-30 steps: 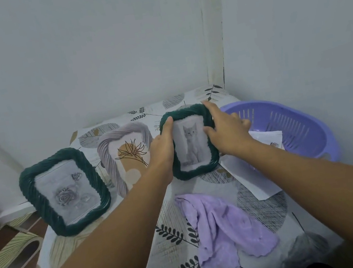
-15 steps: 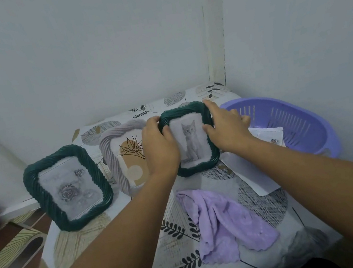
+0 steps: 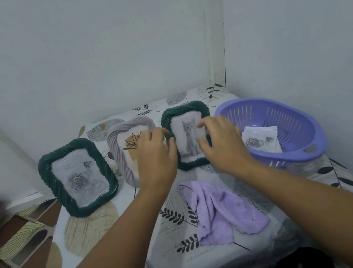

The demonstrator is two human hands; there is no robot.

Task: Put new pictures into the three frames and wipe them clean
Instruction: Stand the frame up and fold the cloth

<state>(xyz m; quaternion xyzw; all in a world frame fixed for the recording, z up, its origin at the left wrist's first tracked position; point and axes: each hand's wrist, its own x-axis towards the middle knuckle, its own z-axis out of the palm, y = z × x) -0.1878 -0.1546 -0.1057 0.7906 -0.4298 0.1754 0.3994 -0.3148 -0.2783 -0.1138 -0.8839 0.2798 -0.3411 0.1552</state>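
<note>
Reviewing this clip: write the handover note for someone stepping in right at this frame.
Left hand: open, fingers loose at the left edge of the cat frame, gripping nothing.
Right hand: open, in front of that frame's right edge.
Three frames stand in a row on the table: rose frame left, lilac frame middle, cat frame right. Each shows a picture.
Purple cloth lies crumpled in front, untouched.
A printed sheet sits in the purple basket.
Left: whether any frame has been wiped cannot be told; pick up the cloth and wipe.

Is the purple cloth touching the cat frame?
Apart. The head view shows bare tablecloth between the cloth and the base of the cat frame.
</note>
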